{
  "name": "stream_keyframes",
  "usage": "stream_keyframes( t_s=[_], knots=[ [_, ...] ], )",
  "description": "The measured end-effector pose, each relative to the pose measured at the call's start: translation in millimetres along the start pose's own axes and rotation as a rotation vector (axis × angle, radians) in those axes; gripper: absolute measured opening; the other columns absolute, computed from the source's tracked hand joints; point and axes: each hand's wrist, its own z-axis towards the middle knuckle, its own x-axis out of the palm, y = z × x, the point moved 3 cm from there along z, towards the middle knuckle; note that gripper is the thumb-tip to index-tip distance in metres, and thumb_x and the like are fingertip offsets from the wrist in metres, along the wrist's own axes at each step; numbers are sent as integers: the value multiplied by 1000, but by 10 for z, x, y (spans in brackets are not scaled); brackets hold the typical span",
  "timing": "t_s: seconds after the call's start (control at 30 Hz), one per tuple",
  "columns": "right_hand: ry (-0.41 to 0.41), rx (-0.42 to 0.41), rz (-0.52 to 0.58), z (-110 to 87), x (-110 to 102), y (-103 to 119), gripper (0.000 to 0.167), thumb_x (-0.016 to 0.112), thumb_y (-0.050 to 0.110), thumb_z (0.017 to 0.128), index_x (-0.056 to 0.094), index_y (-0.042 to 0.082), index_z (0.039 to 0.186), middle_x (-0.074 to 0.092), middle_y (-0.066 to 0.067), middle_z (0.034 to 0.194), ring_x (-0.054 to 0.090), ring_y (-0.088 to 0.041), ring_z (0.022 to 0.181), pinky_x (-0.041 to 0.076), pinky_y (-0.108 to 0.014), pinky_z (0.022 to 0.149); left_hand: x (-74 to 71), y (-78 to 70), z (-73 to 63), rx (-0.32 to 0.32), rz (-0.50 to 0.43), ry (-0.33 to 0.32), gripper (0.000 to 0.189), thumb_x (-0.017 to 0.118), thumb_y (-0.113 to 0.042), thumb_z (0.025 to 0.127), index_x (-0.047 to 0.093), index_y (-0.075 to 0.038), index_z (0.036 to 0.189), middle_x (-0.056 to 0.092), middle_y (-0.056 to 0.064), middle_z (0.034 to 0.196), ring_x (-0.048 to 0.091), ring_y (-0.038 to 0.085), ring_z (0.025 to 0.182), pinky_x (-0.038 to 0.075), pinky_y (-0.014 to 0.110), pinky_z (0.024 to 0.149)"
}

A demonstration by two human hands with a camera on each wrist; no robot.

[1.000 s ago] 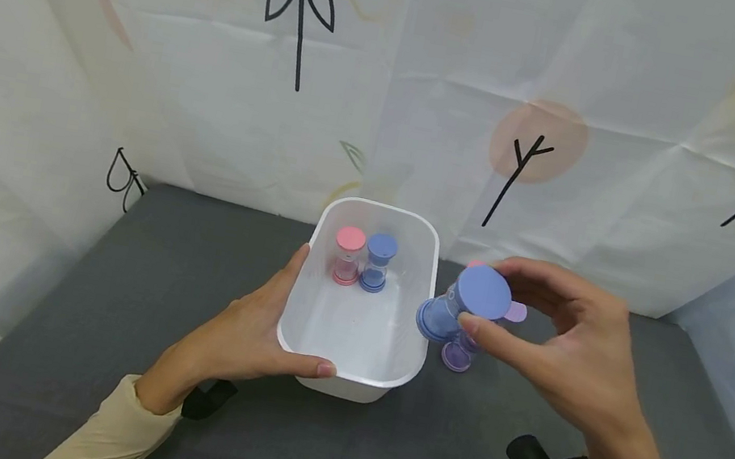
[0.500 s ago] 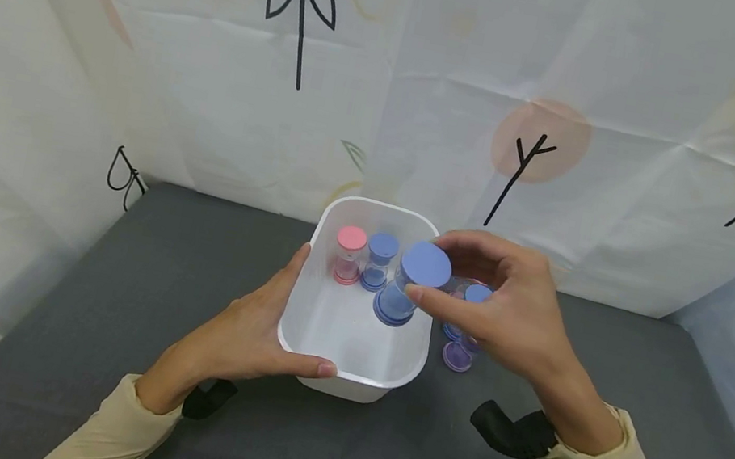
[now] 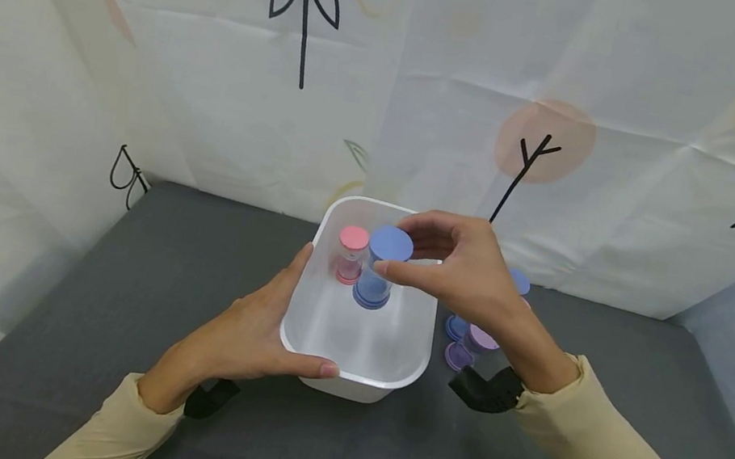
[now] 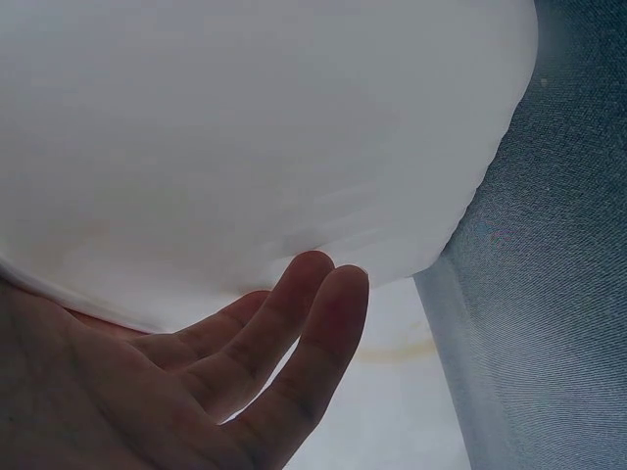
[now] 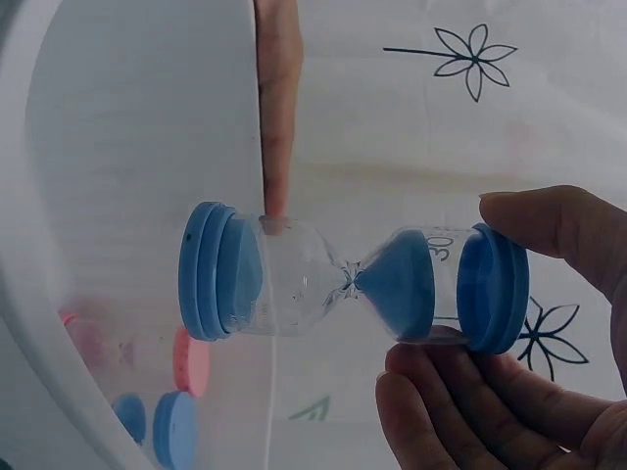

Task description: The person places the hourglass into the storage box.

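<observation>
My right hand (image 3: pixel 471 268) pinches a large blue hourglass (image 5: pixel 397 279) by its upper cap, between thumb and fingers. It hangs upright over the white tub (image 3: pixel 411 377), with blue sand in both bulbs in the right wrist view. Inside the tub, a small pink hourglass (image 3: pixel 354 239) stands at the back left. Beside that is a small blue hourglass (image 5: pixel 174 431), which the held one hides in the head view. My left hand (image 3: pixel 246 331) grips the tub's front left corner, thumb along the front rim. In the left wrist view its fingertips (image 4: pixel 343 294) press the outer wall.
Right of the tub, several more hourglasses sit on the dark grey table (image 3: pixel 213 268), partly behind my right forearm; a purple hourglass (image 3: pixel 459 356) and a blue cap (image 3: pixel 519 281) show. A white patterned cloth (image 3: pixel 433 110) rises right behind the table.
My right hand has carried the large blue hourglass leftward from beside the tub to above its inside, near the two small hourglasses. My left hand keeps its place on the tub.
</observation>
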Motion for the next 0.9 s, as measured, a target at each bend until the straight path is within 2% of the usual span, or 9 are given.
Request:
stream_keyframes(
  t_s=[0.23,0.53,0.73,0.9],
  knots=[
    [56,-11,-14,131,113,-119,36,89,15,76,74,6,107,74,-5,97,72,-21,86,57,-35,83,-3,10,-16,-15,25,-6,133,87,-65,67,-2,-41,162,42,-18,142,60,8,104,52,40,86],
    [125,-5,-23,245,198,-276,37,89,10,75,74,2,108,73,-8,99,72,-21,87,56,-35,85,-7,17,-13,-16,29,-2,133,86,-65,68,-3,-40,162,40,-8,150,61,16,109,51,42,87],
    [145,8,-74,296,231,-312,39,90,14,75,74,3,109,73,-6,100,72,-20,88,56,-33,84,-7,15,-19,-33,30,2,134,86,-66,67,-5,-40,162,38,-9,153,61,16,109,50,42,88],
    [178,26,-107,344,266,-350,38,89,14,76,74,3,109,73,-5,101,72,-19,89,56,-32,85,-9,12,-20,-38,31,1,134,86,-66,67,-5,-40,162,35,-15,153,61,18,111,50,42,89]
  ],
)
